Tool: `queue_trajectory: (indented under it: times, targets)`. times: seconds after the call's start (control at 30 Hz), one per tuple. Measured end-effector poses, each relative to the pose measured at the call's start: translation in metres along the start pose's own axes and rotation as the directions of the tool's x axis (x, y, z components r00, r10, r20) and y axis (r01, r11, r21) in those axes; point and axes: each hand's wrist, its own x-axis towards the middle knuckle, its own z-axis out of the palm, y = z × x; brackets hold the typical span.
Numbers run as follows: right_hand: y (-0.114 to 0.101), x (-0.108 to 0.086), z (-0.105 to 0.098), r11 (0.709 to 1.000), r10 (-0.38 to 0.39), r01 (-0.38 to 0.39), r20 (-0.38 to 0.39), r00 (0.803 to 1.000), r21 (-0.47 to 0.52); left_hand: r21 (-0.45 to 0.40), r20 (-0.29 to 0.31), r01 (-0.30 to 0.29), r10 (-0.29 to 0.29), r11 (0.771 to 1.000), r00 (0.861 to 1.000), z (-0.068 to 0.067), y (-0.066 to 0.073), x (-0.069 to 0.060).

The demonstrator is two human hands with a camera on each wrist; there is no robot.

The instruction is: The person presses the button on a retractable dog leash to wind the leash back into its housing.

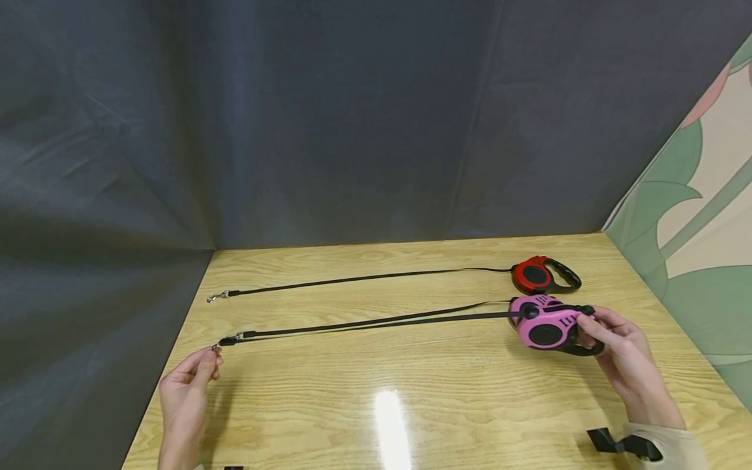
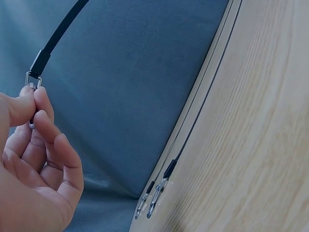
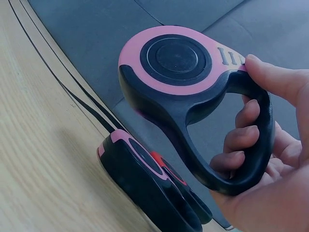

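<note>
My right hand (image 1: pixel 628 356) grips the black loop handle of a pink-and-black retractable dog leash (image 3: pixel 176 55), held up above the table. Its black strap (image 1: pixel 440 319) runs leftward to my left hand (image 1: pixel 187 391). There, thumb and forefinger pinch the metal clip (image 2: pixel 33 86) at the strap's end, partly hidden by the fingers. A second pink retractable leash (image 3: pixel 145 157) lies on the table just behind the held one, its strap extended left. Farther back lies a red retractable leash (image 1: pixel 533 274), also with strap drawn out.
On the wooden table (image 1: pixel 305 391), the red leash's metal clip (image 1: pixel 217 296) lies near the left edge, and the second pink leash's clip (image 2: pixel 157 193) lies close by. Dark cloth (image 1: pixel 352 130) hangs behind and at the left. A patterned curtain (image 1: pixel 705 261) borders the right.
</note>
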Motion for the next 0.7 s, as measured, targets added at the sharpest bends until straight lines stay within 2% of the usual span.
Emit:
queue_trajectory:
  times: [0.4, 0.7]
  targets:
    - [0.0006, -0.0013, 0.0028, 1.000, -0.024, 0.024, 0.020, 1.000, -0.016, 0.012, 0.011, 0.029, -0.029, 1.000, 1.000, -0.0010, 0.0019, -0.0005]
    - [0.0018, -0.0007, 0.0071, 0.999, -0.043, 0.044, 0.055, 0.998, -0.011, -0.003, 0.028, -0.043, 0.043, 0.999, 0.999, 0.0020, 0.0020, -0.0040]
